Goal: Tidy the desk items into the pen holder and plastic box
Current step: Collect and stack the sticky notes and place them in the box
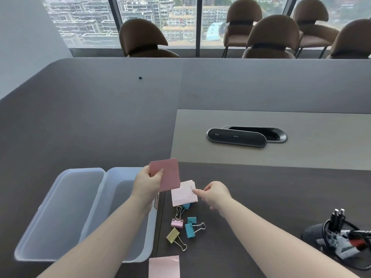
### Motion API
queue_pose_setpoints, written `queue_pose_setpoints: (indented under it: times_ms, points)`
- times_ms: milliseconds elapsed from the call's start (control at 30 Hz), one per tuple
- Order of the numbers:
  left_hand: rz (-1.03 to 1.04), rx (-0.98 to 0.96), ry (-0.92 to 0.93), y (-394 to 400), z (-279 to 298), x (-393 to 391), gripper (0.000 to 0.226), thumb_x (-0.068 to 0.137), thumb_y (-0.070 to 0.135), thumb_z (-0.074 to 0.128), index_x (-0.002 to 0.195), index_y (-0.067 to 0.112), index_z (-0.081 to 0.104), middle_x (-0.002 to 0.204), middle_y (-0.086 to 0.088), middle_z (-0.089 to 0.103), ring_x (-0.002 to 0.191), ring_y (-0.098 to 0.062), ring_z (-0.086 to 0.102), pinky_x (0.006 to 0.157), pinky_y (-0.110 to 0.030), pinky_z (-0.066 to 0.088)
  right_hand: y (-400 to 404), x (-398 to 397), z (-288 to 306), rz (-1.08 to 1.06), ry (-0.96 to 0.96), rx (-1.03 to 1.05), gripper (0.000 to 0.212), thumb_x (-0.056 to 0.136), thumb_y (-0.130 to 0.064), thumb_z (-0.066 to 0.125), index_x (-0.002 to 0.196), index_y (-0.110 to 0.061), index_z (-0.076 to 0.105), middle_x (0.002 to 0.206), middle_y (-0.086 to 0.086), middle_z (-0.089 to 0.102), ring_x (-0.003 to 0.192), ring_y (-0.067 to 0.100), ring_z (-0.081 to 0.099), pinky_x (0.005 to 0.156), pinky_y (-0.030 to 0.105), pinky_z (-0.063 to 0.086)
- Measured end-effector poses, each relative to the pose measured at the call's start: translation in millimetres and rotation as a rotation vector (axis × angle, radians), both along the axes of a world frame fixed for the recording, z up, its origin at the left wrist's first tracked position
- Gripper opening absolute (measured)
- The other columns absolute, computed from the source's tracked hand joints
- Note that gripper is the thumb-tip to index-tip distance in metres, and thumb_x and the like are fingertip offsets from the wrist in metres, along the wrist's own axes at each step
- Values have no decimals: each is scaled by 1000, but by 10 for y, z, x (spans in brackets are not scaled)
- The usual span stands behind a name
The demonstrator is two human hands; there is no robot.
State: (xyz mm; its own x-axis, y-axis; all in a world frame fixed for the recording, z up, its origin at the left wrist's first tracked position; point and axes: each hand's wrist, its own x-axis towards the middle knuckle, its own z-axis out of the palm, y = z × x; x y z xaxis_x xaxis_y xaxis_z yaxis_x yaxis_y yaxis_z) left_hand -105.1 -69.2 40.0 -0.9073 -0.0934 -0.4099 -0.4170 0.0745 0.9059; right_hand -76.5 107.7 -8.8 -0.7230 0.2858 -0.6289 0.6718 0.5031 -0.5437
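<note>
Dark wood-grain desk surface [261,197] across lower frame, w/ lighter grey strip [301,153] behind it, right of centre. Set in strip: oval black cable port w/ sliding lid [236,137]. Grey partition panel [100,109] across mid frame; beyond it, brown round-backed chairs [271,35] and tall windows [160,17] along top, city blocks outside.

Lower left: translucent plastic box [149,243], open, interior looks empty as far as seen; matching translucent lid [60,213] lying flat just left of it, touching.

Lower right edge: black mesh pen holder [313,235], tipped, w/ pens and cords inside; details hard to make out.

Left hand [147,182] above box's right rim, thumb and fingers pinched on dark pink square sticky-note pad [167,174], lifted off desk. Right hand [215,192] centre frame, fingertips touching pale pink sticky-note stack [183,194] on desk; grasp or mere touch, can't tell.

Below stack: loose binder clips, pink [177,223], two blue [189,229], yellow [173,235]. Another pale pink note sheet [164,266] at bottom edge.
</note>
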Motion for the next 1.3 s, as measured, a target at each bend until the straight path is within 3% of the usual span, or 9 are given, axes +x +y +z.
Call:
queue_pose_setpoints:
  times_ms: [133, 267, 333, 533, 733, 933, 1000, 1100, 1300]
  points:
    - [-13, 0, -29, -66, -27, -31, 15, 97, 11, 49, 109, 14, 56, 97, -5, 64, 92, -23, 59, 78, -34, 50, -158, -84, -107, -87, -59, -62, 51, 71, -41, 77, 103, -4, 62, 101, 12, 70, 81, 25, 62, 74, 34, 53]
    - [-51, -18, -60, -78, -79, -49, 24, 98, 12, 46, 120, 9, 56, 111, -11, 64, 96, -25, 60, 71, -30, 49, -212, -99, -158, -178, -26, -83, 14, 74, -13, 76, 82, -13, 64, 103, 10, 68, 94, 26, 61, 82, 35, 53]
    - [-67, -40, -69, -61, -91, -55, 27, 98, 13, 45, 122, 9, 55, 116, -13, 64, 98, -26, 60, 67, -28, 49, -177, -85, -146, -202, 11, -90, 15, 77, -11, 72, 74, -18, 59, 100, 7, 67, 95, 25, 62, 81, 35, 52]
    - [-78, -76, -102, 71, -55, -46, 23, 99, 14, 42, 120, 12, 51, 109, -10, 60, 91, -22, 57, 61, -26, 47, 83, -67, 70, -339, 202, -289, 21, 78, -8, 73, 67, -18, 58, 75, -1, 62, 74, 16, 53, 63, 26, 43]
    - [-101, 39, -185, 261, 32, 99, 19, 101, 20, 39, 116, 18, 50, 110, -8, 62, 94, -25, 63, 76, -39, 56, 369, 54, 390, -296, 289, -542, 13, 75, -8, 77, 83, -9, 66, 80, 2, 67, 64, 9, 53, 59, 20, 36]
    - [-208, 240, -232, 532, 192, 296, 20, 99, 33, 42, 111, 22, 54, 109, -8, 64, 100, -28, 65, 78, -45, 58, 360, 208, 449, -159, 273, -375, 18, 72, -12, 79, 81, -12, 63, 73, -2, 62, 70, 12, 53, 62, 23, 40]
    - [-239, 192, -196, 573, 214, 337, 10, 98, 26, 47, 104, 22, 53, 107, -8, 63, 93, -23, 64, 80, -45, 57, 327, 229, 453, -142, 281, -357, 20, 72, -14, 79, 82, -12, 62, 76, -1, 63, 75, 15, 55, 65, 24, 43]
    - [-228, 100, -156, 576, 215, 398, 15, 99, 14, 45, 113, 18, 48, 105, -5, 59, 87, -18, 60, 84, -46, 54, 305, 309, 485, -108, 296, -334, 20, 72, -17, 79, 78, -14, 61, 75, -2, 62, 75, 15, 55, 62, 23, 43]
    - [-191, 29, -91, 436, 279, 649, 25, 101, 10, 35, 124, 14, 44, 108, -6, 59, 92, -18, 58, 69, -28, 48, 309, 524, 552, -79, 260, -242, 35, 86, -41, 61, 95, -7, 66, 74, -3, 65, 66, 10, 50, 57, 23, 38]
